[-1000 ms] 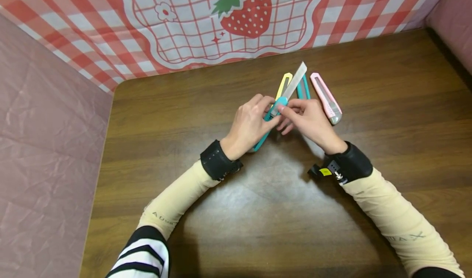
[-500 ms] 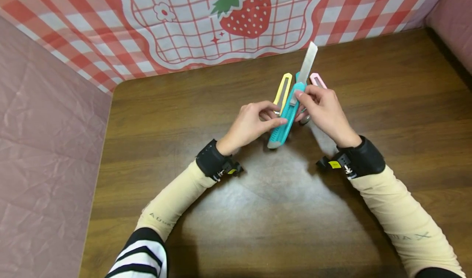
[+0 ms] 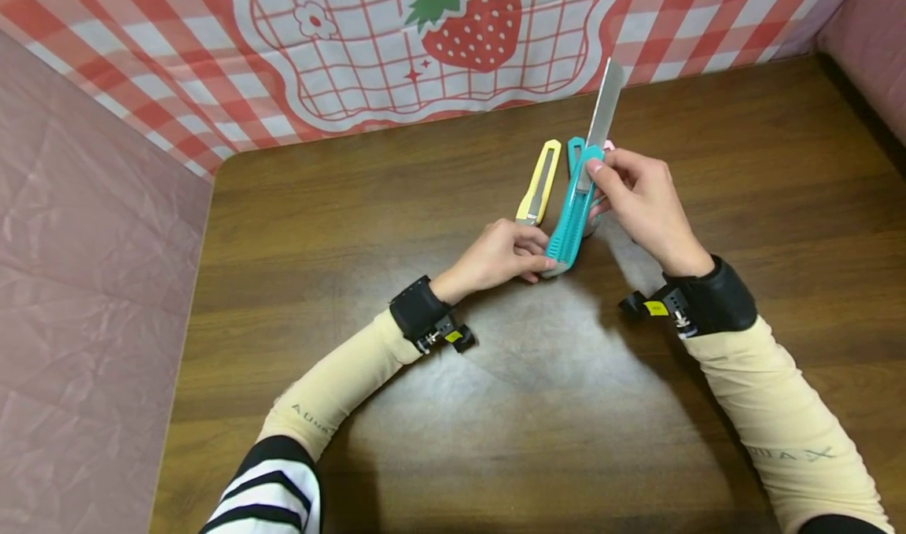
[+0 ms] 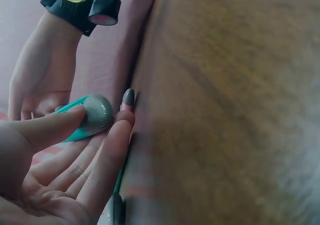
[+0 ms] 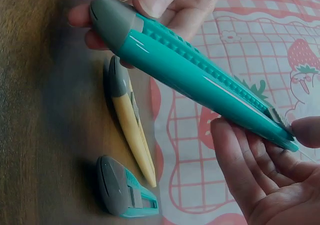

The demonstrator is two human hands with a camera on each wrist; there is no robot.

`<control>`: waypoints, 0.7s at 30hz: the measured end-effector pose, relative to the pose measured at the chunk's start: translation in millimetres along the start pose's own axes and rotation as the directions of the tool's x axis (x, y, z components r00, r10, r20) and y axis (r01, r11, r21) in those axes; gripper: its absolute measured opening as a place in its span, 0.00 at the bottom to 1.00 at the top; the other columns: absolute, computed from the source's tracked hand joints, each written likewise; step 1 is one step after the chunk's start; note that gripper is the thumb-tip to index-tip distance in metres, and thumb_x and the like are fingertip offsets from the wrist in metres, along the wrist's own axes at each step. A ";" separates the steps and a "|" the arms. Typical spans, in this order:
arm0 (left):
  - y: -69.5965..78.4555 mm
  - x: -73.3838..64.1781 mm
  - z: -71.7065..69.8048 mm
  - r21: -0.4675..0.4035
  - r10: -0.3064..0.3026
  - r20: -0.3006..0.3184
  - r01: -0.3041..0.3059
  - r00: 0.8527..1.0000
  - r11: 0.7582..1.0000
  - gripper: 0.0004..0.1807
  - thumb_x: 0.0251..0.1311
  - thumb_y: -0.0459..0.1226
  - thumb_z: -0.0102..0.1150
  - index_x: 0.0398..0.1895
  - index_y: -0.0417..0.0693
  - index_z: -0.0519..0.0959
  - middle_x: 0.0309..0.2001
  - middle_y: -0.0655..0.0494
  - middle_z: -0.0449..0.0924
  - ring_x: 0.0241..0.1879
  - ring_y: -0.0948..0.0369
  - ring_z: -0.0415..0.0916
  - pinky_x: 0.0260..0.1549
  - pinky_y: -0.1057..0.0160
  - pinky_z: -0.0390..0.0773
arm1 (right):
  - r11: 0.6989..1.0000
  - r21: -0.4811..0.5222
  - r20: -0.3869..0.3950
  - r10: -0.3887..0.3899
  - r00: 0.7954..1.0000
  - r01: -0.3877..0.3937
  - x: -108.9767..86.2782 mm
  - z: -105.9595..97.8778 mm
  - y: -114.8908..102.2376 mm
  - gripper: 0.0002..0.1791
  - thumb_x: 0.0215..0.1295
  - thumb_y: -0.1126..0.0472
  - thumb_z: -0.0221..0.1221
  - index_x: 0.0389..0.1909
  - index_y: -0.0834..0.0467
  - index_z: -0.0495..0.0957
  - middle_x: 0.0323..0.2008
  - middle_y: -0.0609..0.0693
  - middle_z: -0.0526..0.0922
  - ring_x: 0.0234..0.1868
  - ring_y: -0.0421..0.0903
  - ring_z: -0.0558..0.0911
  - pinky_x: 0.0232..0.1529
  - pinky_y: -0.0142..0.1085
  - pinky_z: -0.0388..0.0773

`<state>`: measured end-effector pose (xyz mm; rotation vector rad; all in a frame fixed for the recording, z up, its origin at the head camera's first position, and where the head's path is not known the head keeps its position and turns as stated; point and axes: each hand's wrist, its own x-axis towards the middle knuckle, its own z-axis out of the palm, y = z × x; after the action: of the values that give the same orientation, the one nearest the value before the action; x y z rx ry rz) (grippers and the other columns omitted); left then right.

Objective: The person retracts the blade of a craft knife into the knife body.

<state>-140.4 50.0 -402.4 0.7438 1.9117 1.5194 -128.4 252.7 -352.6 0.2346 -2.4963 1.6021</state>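
Observation:
A teal utility knife [image 3: 571, 223] is held above the table, tilted, its long blade [image 3: 605, 105] extended toward the back. Thumb and fingers of my left hand [image 3: 499, 259] pinch its grey end cap, seen closely in the left wrist view [image 4: 100, 112]. My right hand [image 3: 651, 204] grips the blade end, the thumb at the metal slider [image 5: 280, 117] and the fingers underneath. Behind it on the table lie a yellow utility knife [image 3: 541, 182] and a second teal utility knife [image 5: 130, 190]. A pink utility knife [image 3: 609, 146] is mostly hidden by the right hand.
The brown wooden table [image 3: 510, 416] reaches back to a red checked cloth [image 3: 396, 70] with a strawberry print. Pink fabric [image 3: 92, 282] hangs at the left, and more pink fabric [image 3: 871, 54] stands at the back right.
Both hands and the held teal knife have moved right. The blade end has risen toward the back. My left hand has slid down to the end cap; the right hand keeps the blade end.

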 end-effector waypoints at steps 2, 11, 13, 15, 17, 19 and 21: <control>0.6 -0.6 1.7 -0.019 -0.004 0.004 0.004 1.000 1.000 0.07 0.55 0.30 0.62 0.36 0.35 0.79 0.30 0.43 0.83 0.28 0.56 0.81 0.27 0.60 0.86 | 1.000 -0.004 -0.012 -0.015 1.000 0.015 -0.3 0.6 0.2 0.14 0.69 0.59 0.51 0.36 0.68 0.76 0.24 0.63 0.73 0.21 0.51 0.77 0.22 0.22 0.80; 26.1 -12.3 4.5 -0.009 -0.011 0.013 0.011 1.000 1.000 0.06 0.56 0.26 0.59 0.35 0.29 0.78 0.31 0.36 0.82 0.30 0.52 0.81 0.30 0.56 0.85 | 1.000 -0.016 -0.034 -0.010 0.999 0.009 -0.7 1.5 -0.5 0.15 0.69 0.58 0.51 0.34 0.67 0.76 0.23 0.64 0.73 0.19 0.53 0.76 0.19 0.23 0.80; 29.7 -14.0 4.9 0.010 -0.014 0.012 0.014 1.000 1.000 0.06 0.56 0.26 0.60 0.35 0.29 0.78 0.30 0.36 0.82 0.29 0.53 0.81 0.30 0.57 0.85 | 1.000 -0.022 -0.040 0.005 0.999 -0.006 -0.6 1.1 -0.3 0.16 0.69 0.56 0.51 0.33 0.67 0.76 0.21 0.63 0.73 0.17 0.52 0.77 0.17 0.23 0.79; 31.4 -14.9 5.2 0.028 -0.013 0.014 0.012 1.000 1.000 0.05 0.55 0.26 0.60 0.34 0.29 0.78 0.30 0.37 0.83 0.29 0.53 0.81 0.30 0.57 0.85 | 0.999 -0.031 -0.048 0.019 0.999 -0.020 -0.6 0.7 0.5 0.18 0.70 0.55 0.50 0.32 0.66 0.77 0.19 0.61 0.73 0.16 0.51 0.77 0.16 0.23 0.78; 31.3 -14.8 5.7 0.039 -0.005 0.015 0.005 1.000 0.999 0.05 0.55 0.26 0.60 0.33 0.29 0.78 0.30 0.37 0.83 0.28 0.53 0.81 0.30 0.57 0.85 | 0.999 -0.039 -0.057 0.029 0.998 -0.031 -0.5 0.3 1.7 0.18 0.70 0.54 0.50 0.31 0.66 0.78 0.18 0.58 0.74 0.15 0.49 0.77 0.15 0.23 0.78; 29.8 -14.4 6.1 0.030 0.011 0.021 -0.012 1.000 0.999 0.05 0.55 0.25 0.60 0.33 0.28 0.78 0.30 0.35 0.82 0.28 0.51 0.81 0.30 0.54 0.85 | 0.999 -0.043 -0.062 0.031 0.998 -0.033 -0.4 0.0 2.8 0.18 0.69 0.54 0.51 0.31 0.66 0.78 0.18 0.56 0.74 0.15 0.48 0.77 0.15 0.23 0.78; 24.0 -11.9 6.7 0.034 0.015 0.020 -0.016 1.000 0.999 0.05 0.55 0.26 0.61 0.33 0.29 0.78 0.30 0.36 0.82 0.28 0.52 0.81 0.29 0.55 0.85 | 0.999 -0.042 -0.065 0.026 0.998 -0.029 -0.3 -0.1 3.7 0.17 0.69 0.55 0.51 0.31 0.66 0.79 0.17 0.56 0.74 0.14 0.48 0.77 0.14 0.23 0.78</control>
<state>-125.8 50.4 -379.0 0.7876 1.9258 1.4871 -128.9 254.3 -356.0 0.1414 -2.4920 1.5391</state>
